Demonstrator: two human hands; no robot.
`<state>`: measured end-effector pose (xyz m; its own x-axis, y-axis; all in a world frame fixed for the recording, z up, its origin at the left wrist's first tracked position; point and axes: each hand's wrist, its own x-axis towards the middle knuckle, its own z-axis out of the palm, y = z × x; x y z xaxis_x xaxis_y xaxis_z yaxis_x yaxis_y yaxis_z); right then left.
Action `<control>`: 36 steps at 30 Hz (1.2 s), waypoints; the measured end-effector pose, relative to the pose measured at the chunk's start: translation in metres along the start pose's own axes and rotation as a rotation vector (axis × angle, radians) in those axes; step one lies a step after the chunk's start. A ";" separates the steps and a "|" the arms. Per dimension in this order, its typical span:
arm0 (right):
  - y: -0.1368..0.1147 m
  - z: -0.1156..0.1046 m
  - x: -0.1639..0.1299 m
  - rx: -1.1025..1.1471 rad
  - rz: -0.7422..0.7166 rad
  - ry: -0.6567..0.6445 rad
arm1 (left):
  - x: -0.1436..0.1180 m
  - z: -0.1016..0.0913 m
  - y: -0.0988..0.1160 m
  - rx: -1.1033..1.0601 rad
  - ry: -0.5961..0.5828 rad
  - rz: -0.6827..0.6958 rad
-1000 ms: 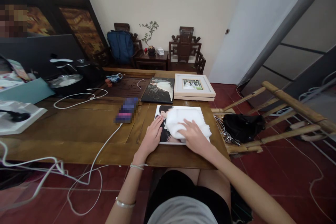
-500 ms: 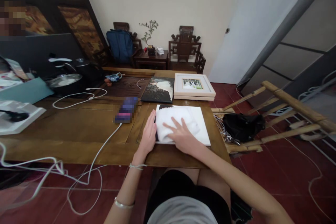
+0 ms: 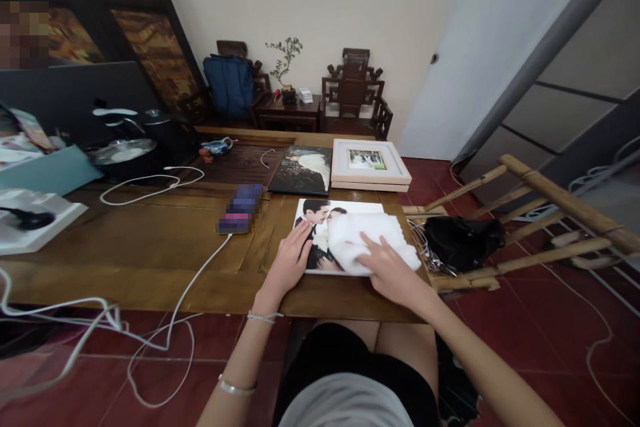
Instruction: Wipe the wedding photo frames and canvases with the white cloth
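A photo print [image 3: 316,217] of a couple lies flat at the near right of the wooden table [image 3: 150,240]. My left hand [image 3: 290,261] rests flat on the print's left edge and holds it down. My right hand [image 3: 389,269] presses a white cloth [image 3: 367,239] against the print's right half, fingers spread over the cloth. The cloth covers most of the picture's right side, and the couple's heads show at the upper left.
Behind the print lie a dark photo print [image 3: 303,171] and a white framed picture [image 3: 369,164]. A phone [image 3: 239,209] with a white cable lies to the left. A bamboo rack [image 3: 520,227] with a black bag stands right of the table. Pots and papers sit far left.
My right hand slid the cloth from the print's left side to its right side, uncovering the couple's heads. My left hand stayed on the left edge.
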<state>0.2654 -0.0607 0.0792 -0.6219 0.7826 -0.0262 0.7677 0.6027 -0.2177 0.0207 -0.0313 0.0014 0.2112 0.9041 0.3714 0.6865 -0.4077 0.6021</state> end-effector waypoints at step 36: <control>-0.013 0.024 -0.066 0.020 -0.063 0.139 | 0.001 0.000 0.000 -0.006 -0.011 -0.015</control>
<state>0.2928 -0.1238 0.0601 -0.6400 0.7584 0.1234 0.7239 0.6490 -0.2340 0.0210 -0.0301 0.0016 0.2085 0.9116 0.3544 0.6854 -0.3946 0.6119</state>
